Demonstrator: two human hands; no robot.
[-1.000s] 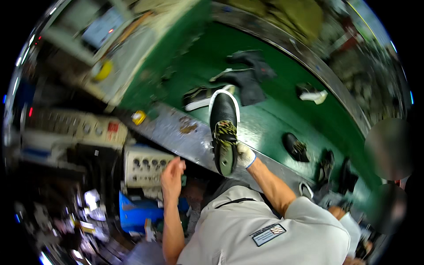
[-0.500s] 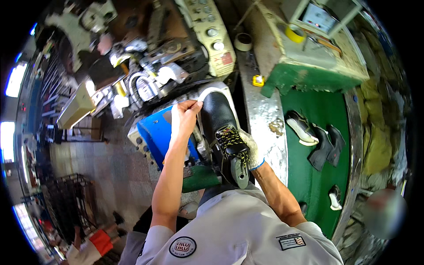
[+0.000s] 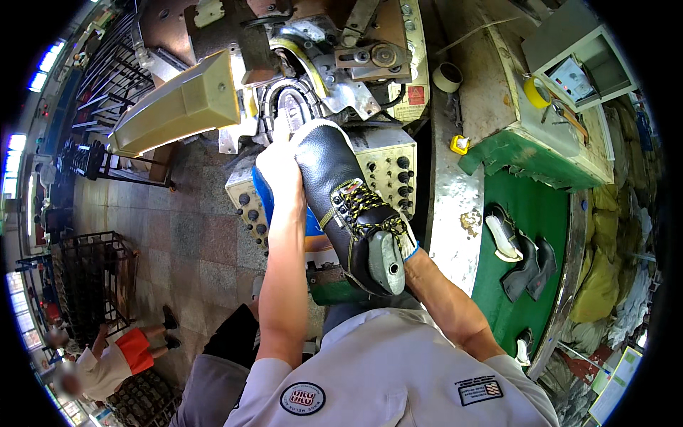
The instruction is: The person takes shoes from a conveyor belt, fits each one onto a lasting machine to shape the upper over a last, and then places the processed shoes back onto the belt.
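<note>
A black leather shoe (image 3: 327, 160) with yellow-and-black laces is held tilted in front of me, toe pointing away. The grey last (image 3: 386, 260) sticks out of its heel end, and a pale edge runs round the toe. My bare left hand (image 3: 281, 174) grips the left side of the toe, fingers partly hidden by the shoe. My right hand (image 3: 408, 240), in a white knitted glove with a blue cuff edge, holds the heel side from the right and is mostly behind the shoe. Just beyond the toe is the curved metal clamp (image 3: 290, 103) of a machine.
A beige machine arm (image 3: 181, 107) juts out at the left. Control boxes with knobs (image 3: 388, 167) sit beneath the clamp. At right, shoe parts (image 3: 523, 263) lie on a green surface (image 3: 462, 324) beyond a metal ledge (image 3: 455, 206). Another person (image 3: 114, 356) is at lower left.
Both hands have brought the shoe slightly left, its toe now before the machine clamp. My left hand has gone from pinching the toe edge to gripping its side. The view has swung left.
</note>
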